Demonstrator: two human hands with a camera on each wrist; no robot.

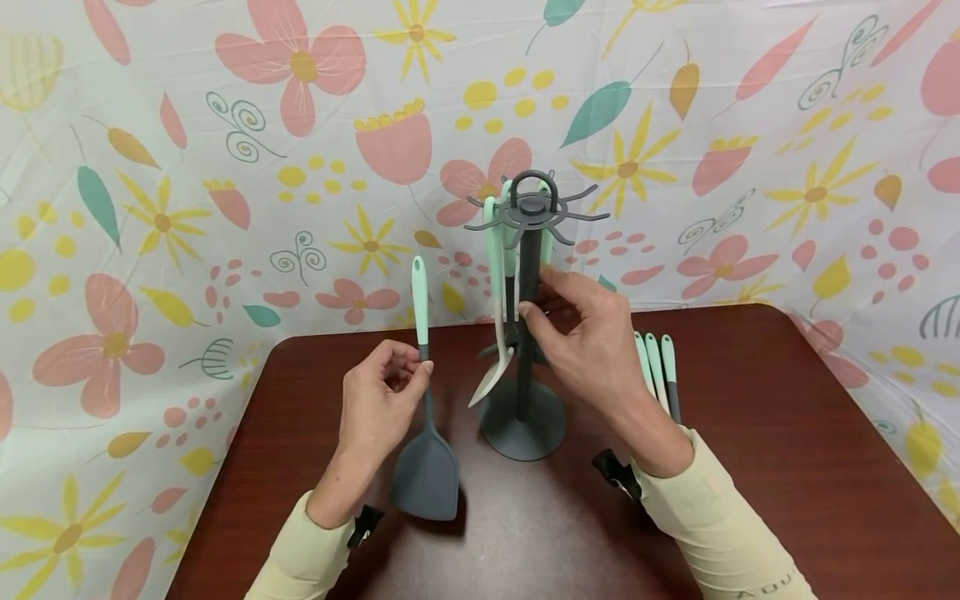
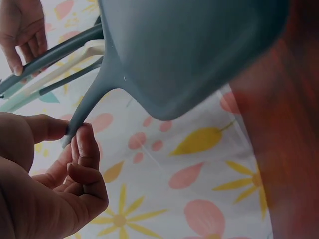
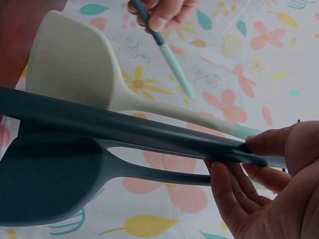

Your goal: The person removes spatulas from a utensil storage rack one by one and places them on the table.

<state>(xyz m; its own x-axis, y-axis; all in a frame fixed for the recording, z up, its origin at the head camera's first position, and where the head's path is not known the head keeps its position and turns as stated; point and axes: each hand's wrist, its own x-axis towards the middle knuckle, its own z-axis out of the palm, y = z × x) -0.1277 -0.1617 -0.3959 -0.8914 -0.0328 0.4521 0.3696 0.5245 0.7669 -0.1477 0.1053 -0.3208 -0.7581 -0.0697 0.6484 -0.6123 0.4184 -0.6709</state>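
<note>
My left hand [image 1: 378, 400] pinches a turner [image 1: 426, 475] with a dark grey blade and mint handle, thumb and fingertips on its grey neck. The turner stands upright, blade down, left of a dark grey utensil stand [image 1: 529, 250]. My right hand [image 1: 592, 337] grips the stand's post between thumb and fingers, below the hook ring. On the stand hang a cream-headed utensil [image 1: 491, 379] and others with mint handles. The right wrist view shows a cream turner [image 3: 75, 64] and a dark grey turner [image 3: 55, 184] beside the post, the latter's neck passing near my fingers.
Several more mint-handled utensils [image 1: 660, 367] lie on the brown table [image 1: 787, 433], partly hidden behind my right forearm. A flowered cloth [image 1: 315, 208] hangs behind the table. The stand's ring has several hooks jutting outward.
</note>
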